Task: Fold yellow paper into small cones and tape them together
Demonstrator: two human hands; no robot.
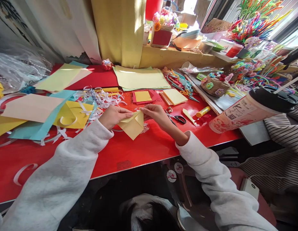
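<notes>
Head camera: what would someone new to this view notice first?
Probably the glossy red tabletop running across the middle, with the pale yellow folded paper held between the left hand and right hand over it. Next, the large pink cup with a black lid at the right, and the bright, multicoloured fuzzy stems at upper right, by the window.

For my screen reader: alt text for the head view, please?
Left hand and right hand pinch folded pale yellow paper over a red table; black-handled scissors and stacked cream paper lie to the right.
</notes>
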